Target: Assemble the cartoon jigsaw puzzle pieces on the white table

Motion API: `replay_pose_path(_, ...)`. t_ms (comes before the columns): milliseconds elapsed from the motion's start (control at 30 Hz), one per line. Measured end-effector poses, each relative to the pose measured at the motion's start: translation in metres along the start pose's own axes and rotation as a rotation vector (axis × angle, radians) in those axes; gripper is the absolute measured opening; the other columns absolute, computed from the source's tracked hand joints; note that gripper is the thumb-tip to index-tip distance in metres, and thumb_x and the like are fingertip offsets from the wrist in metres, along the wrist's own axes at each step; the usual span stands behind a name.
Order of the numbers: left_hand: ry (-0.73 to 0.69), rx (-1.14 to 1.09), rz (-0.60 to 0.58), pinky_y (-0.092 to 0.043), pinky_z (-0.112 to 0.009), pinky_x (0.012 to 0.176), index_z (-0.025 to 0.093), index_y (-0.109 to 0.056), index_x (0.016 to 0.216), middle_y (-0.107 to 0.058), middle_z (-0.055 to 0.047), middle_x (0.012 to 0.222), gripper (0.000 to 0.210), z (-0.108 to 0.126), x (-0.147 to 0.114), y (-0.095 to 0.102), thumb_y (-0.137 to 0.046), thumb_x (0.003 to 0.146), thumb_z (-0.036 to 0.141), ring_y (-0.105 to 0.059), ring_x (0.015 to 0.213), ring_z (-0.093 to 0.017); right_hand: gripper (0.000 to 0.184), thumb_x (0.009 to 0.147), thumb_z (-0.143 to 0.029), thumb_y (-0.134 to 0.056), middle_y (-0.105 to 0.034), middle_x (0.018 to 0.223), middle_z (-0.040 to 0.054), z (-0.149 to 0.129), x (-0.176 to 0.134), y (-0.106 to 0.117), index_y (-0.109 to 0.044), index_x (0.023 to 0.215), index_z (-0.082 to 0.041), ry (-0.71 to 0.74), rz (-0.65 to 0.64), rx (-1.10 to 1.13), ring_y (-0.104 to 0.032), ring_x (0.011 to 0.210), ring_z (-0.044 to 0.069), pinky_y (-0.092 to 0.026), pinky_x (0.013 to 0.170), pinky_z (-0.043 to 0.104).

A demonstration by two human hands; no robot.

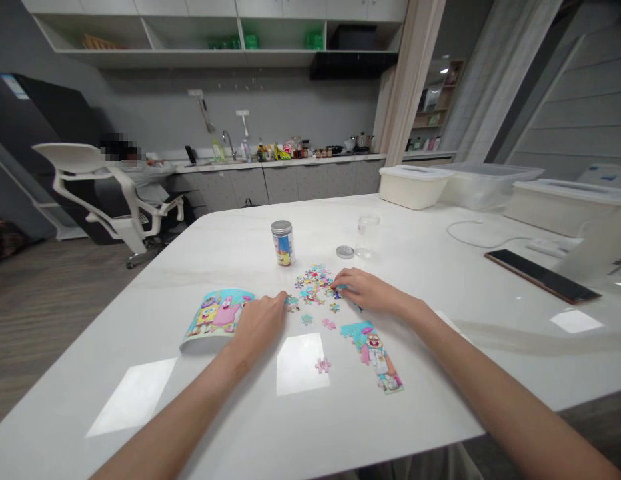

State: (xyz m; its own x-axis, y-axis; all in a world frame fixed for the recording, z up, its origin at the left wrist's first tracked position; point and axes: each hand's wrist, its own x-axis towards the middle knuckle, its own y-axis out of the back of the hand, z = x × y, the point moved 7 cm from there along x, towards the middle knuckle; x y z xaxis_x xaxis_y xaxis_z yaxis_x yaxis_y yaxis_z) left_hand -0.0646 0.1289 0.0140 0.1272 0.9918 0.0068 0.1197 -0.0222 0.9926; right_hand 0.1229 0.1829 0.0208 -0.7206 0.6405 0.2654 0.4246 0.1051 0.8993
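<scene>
Loose jigsaw puzzle pieces lie in a colourful pile on the white table. At the pile's right edge, my right hand has its fingers pinched on a puzzle piece, mostly covered by the fingertips. My left hand is closed, its fingertips at the pile's left edge; what they hold, if anything, is hidden. A joined strip of puzzle with cartoon figures lies below my right hand. Nearer me is a pink puzzle piece. Beside my left hand, a curved cartoon picture sheet lies partly behind it.
Beyond the pile stand a lidded jar with a cartoon picture, a clear jar and a loose metal lid. At right are a phone, a white cable and storage boxes. A person sits on a white chair.
</scene>
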Motion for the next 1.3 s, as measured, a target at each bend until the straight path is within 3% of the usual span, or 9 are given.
replay_pose_path(200,0.018,-0.012,0.056,-0.042,-0.030,0.063,0.017,-0.052,0.115,-0.069,-0.013,0.083,0.032,0.002,0.005,0.014,-0.029,0.093,0.018,-0.067,0.077,-0.024,0.033,0.084,-0.003,-0.048,-0.058,0.109,0.0068,0.001,0.000,-0.001,-0.063,0.105,-0.023,-0.018,0.033,0.057,-0.058,0.100,0.019,-0.047,0.091,0.035)
replay_pose_path(367,-0.081,-0.012,0.105,-0.043,-0.031,0.064,0.018,-0.056,0.107,-0.069,-0.013,0.085,0.030,0.023,0.029,0.027,-0.030,0.093,0.020,-0.067,0.080,-0.026,0.034,0.085,-0.004,-0.049,-0.058,0.110,0.0070,0.001,0.000,0.000,-0.060,0.111,-0.023,-0.024,0.050,0.039,-0.057,0.104,0.019,-0.047,0.093,0.035)
replay_pose_path(467,-0.040,-0.029,0.158,-0.045,-0.032,0.064,0.017,-0.054,0.113,-0.069,-0.013,0.083,0.032,0.028,0.038,0.024,-0.029,0.094,0.023,-0.068,0.078,-0.026,0.033,0.089,-0.010,-0.047,-0.057,0.120,0.0074,-0.001,0.001,0.001,-0.058,0.116,-0.024,-0.032,0.050,0.029,-0.054,0.113,0.019,-0.043,0.100,0.038)
replay_pose_path(600,-0.113,0.000,0.202,-0.045,-0.032,0.061,0.016,-0.053,0.117,-0.070,-0.014,0.081,0.036,0.033,0.040,0.014,-0.026,0.096,0.027,-0.068,0.074,-0.027,0.033,0.094,-0.020,-0.044,-0.051,0.137,0.0065,-0.003,0.003,-0.005,-0.055,0.125,-0.024,-0.066,0.008,0.047,-0.045,0.128,0.021,-0.036,0.108,0.043)
replay_pose_path(767,-0.141,0.025,0.139,-0.047,-0.032,0.063,0.018,-0.046,0.130,-0.070,-0.014,0.087,0.041,0.025,0.044,0.003,-0.030,0.092,0.016,-0.068,0.079,-0.026,0.039,0.092,-0.012,-0.042,-0.054,0.135,0.0012,-0.002,0.001,-0.009,-0.055,0.125,-0.028,-0.045,-0.058,0.103,-0.049,0.125,0.018,-0.037,0.108,0.042)
replay_pose_path(1000,-0.122,-0.012,0.091,-0.047,-0.033,0.067,0.020,-0.057,0.117,-0.069,-0.013,0.088,0.036,0.020,0.049,-0.002,-0.032,0.091,0.016,-0.068,0.081,-0.027,0.046,0.087,-0.005,-0.042,-0.047,0.141,0.0056,0.015,-0.004,0.000,-0.052,0.127,-0.024,-0.090,-0.091,-0.030,-0.042,0.130,0.020,-0.036,0.109,0.044)
replay_pose_path(1300,-0.100,0.033,0.067,-0.046,-0.034,0.063,0.016,-0.060,0.101,-0.067,-0.014,0.081,0.032,0.010,0.045,0.004,-0.030,0.090,0.017,-0.068,0.079,-0.028,0.036,0.093,-0.016,-0.043,-0.048,0.139,0.0079,-0.012,0.001,-0.003,-0.056,0.127,-0.022,0.006,-0.098,-0.048,-0.046,0.127,0.021,-0.038,0.106,0.041)
